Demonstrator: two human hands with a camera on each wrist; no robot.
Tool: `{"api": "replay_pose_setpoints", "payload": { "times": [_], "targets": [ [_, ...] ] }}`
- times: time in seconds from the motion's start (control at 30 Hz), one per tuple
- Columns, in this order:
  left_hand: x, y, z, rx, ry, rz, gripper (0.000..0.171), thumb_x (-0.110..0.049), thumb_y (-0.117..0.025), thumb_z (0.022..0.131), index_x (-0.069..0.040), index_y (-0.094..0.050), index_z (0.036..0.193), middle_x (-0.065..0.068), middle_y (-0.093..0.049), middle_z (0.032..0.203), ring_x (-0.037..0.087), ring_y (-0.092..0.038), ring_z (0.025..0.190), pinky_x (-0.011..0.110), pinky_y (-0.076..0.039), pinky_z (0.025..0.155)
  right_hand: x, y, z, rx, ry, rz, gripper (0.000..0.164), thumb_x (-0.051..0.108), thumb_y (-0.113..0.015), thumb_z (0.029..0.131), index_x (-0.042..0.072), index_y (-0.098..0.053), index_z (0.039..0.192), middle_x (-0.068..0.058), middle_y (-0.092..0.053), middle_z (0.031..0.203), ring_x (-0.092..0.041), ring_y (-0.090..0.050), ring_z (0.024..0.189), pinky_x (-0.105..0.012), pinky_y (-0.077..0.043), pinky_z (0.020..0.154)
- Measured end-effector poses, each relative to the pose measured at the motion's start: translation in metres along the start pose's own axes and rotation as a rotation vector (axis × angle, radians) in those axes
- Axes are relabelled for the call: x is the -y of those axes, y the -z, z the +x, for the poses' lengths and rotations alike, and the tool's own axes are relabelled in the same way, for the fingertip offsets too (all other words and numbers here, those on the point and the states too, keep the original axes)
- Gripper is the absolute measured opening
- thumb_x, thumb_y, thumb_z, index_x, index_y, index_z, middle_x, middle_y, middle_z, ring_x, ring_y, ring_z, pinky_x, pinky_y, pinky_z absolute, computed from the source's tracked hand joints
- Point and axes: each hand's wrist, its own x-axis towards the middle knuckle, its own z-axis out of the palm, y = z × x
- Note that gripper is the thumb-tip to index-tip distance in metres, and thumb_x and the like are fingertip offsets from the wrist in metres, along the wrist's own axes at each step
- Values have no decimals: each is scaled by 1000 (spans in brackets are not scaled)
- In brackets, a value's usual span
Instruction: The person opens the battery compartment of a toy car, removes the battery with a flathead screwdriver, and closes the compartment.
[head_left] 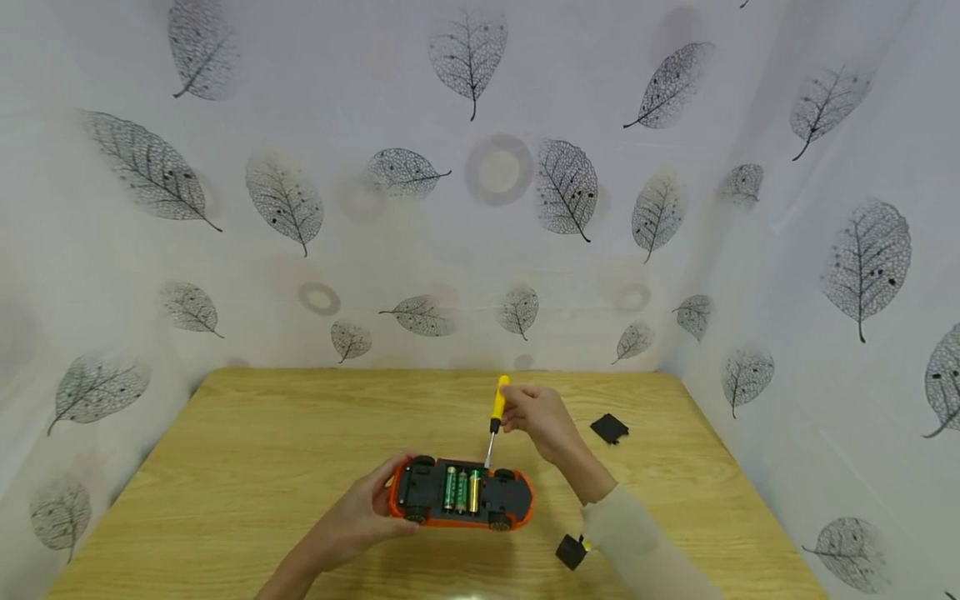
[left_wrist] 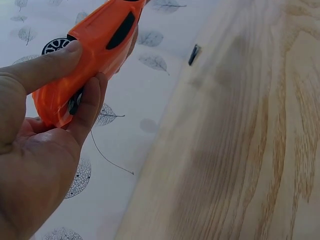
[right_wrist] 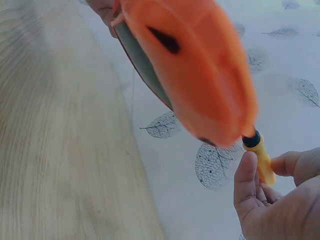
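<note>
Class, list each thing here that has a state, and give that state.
Toy car: underside towards the head camera, held at one end
Battery compartment: open, uncovered
Batteries: three visible, side by side in the compartment
Screwdriver: held, tip pointing down towards the car
Left hand: gripping the toy car
Right hand: holding the screwdriver handle
Farther black piece: lying on the table
Nearer black piece: also on the table

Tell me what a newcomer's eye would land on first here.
Probably the bright orange toy car, held in the left hand near the table's front, its underside toward the head camera and three batteries exposed in its middle. Next, the yellow-handled screwdriver in the right hand, its tip at the car's far edge. Behind, dark leaf prints cover the pale backdrop.
</note>
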Motion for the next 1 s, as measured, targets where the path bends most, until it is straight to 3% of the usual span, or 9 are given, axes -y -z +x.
{"api": "replay_pose_setpoints", "payload": {
  "times": [0.17, 0.4, 0.83, 1.0],
  "targets": [
    [-1, 4, -2, -15, -16, 13, 96, 11, -74, 88, 8, -13, 161, 37, -22, 159, 32, -59, 128, 39, -57, 97, 4, 20, -5, -55, 12, 40, 33, 18, -59, 107, -13, -65, 116, -10, -63, 86, -17, -62, 73, -24, -58, 66],
    [-3, 7, -6, -26, -32, 35, 95, 10, -75, 88, 9, -12, 160, 39, -19, 159, 33, -58, 129, 40, -57, 98, 2, 53, -12, -132, -13, 12, 37, 19, -57, 108, -14, -62, 123, -9, -62, 89, -16, -60, 74, -22, -57, 65],
    [-7, 11, -8, -44, -36, 41, 96, 11, -75, 87, 9, -12, 160, 39, -18, 160, 27, -60, 128, 39, -58, 97, -24, 96, -26, -207, -53, -105, 33, 17, -55, 108, -14, -63, 116, -11, -63, 85, -16, -60, 72, -23, -58, 64],
    [-6, 12, -9, -34, -49, 47, 94, 11, -73, 88, 10, -12, 160, 41, -18, 159, 25, -62, 124, 39, -59, 95, -41, 110, -26, -240, -87, -142, 36, 17, -56, 108, -16, -61, 121, -11, -65, 85, -15, -61, 72, -23, -58, 63]
  ]
}}
